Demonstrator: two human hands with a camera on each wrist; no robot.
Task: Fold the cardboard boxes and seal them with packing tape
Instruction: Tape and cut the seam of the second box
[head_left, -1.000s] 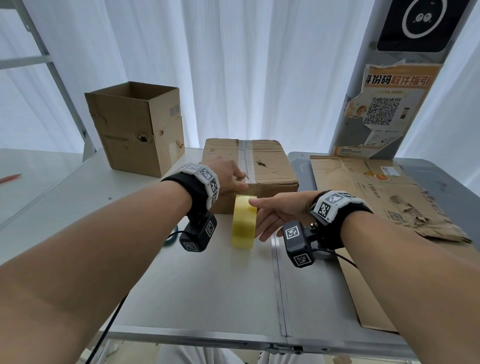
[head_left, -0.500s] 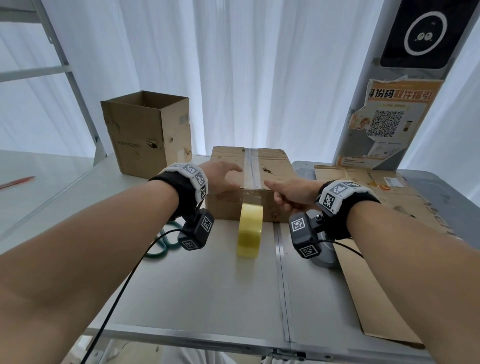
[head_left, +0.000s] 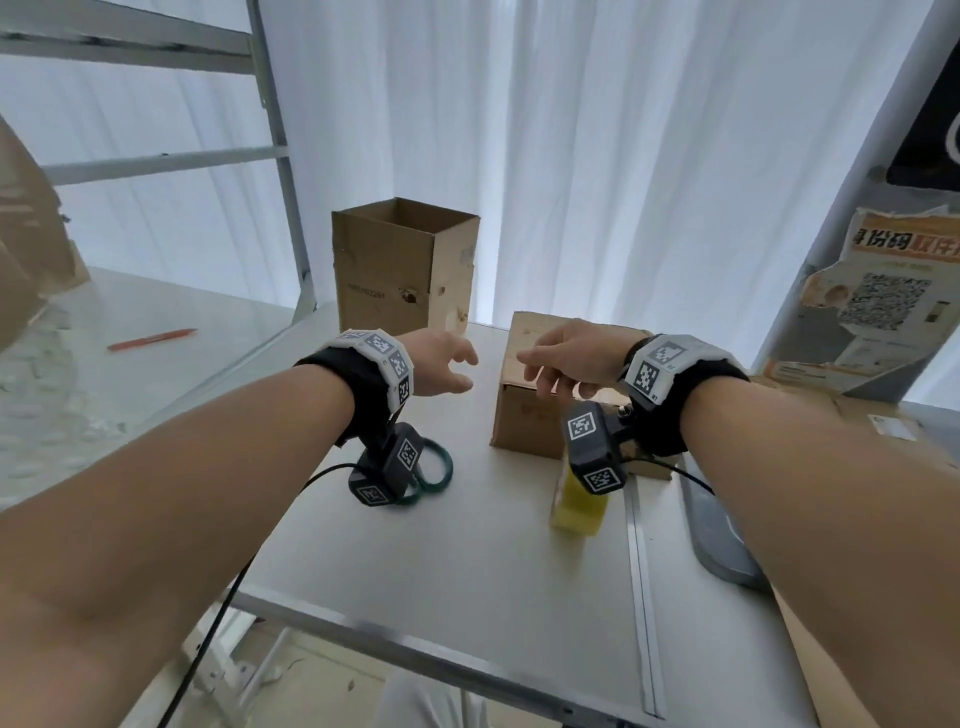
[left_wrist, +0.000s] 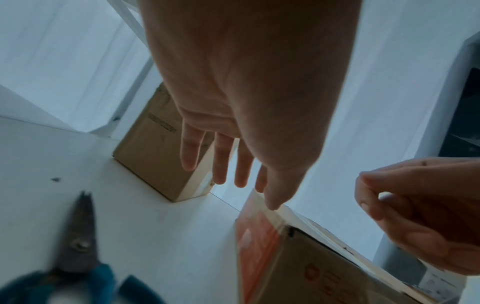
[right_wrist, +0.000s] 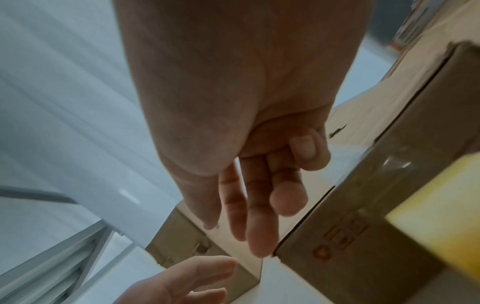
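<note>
White surface (head_left: 467, 561) lies bare at lower centre; both hands, left (head_left: 441, 364) and right (head_left: 571, 358), hover loose-fingered and empty above the sealed box (head_left: 524, 415) edge.

Closed brown cardboard box (head_left: 524, 410) taped along its top, yellowish packing tape roll (head_left: 576, 501) upright just before it, taller open-topped brown cardboard box (head_left: 402, 270) behind-left

Plain brown is seen on the open box (head_left: 402, 270) at the far left and on the closed box (head_left: 524, 395) beside it, whose side is marked in orange-red print (left_wrist: 257, 253). Translucent yellow is shown by the tape roll (head_left: 576, 506). Teal handles are borne by the scissors (head_left: 434, 470). The tabletop (head_left: 467, 561) is pale grey-white; black-and-white square codes are carried by the wristbands (head_left: 382, 353)
</note>
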